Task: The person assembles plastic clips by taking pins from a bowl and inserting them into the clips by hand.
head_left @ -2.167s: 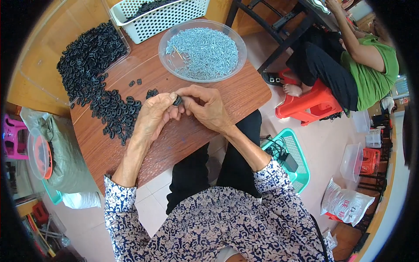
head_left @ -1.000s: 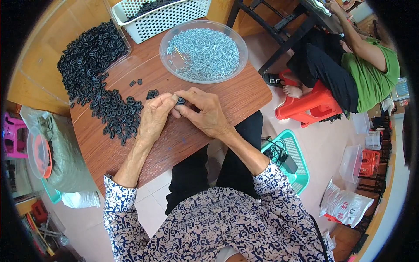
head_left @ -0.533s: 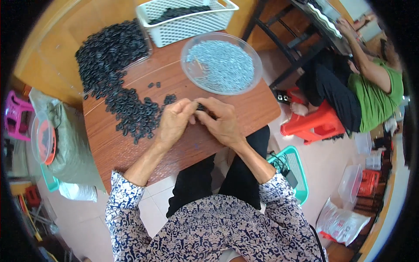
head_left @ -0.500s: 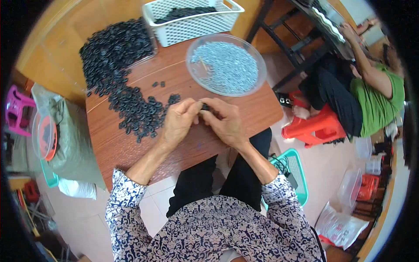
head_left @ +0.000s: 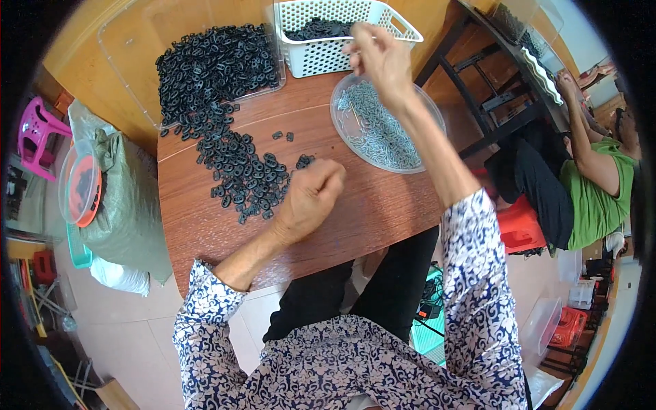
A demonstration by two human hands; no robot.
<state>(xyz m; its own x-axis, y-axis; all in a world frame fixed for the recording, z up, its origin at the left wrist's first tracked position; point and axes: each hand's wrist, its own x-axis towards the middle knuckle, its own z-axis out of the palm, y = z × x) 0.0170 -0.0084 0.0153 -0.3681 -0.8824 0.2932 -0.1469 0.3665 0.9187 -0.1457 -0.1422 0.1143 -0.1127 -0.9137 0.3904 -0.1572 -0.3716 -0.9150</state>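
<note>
The right hand (head_left: 383, 58) was raised above the near rim of the white slotted basket (head_left: 321, 58), its fingertips pinched together, though whether a small piece sat between them was too small to tell. The left hand (head_left: 311, 198) rested on the wooden table (head_left: 383, 205) in front of that basket, curled into a loose fist beside the black plastic pieces (head_left: 232, 157); its contents were hidden. Only a shallow layer of dark pieces (head_left: 321, 29) lay in the basket, while a large heap remained to its left and the clear dish of small metal parts (head_left: 376, 130) just before it looked well stocked, so most of the work seemed still ahead.
</note>
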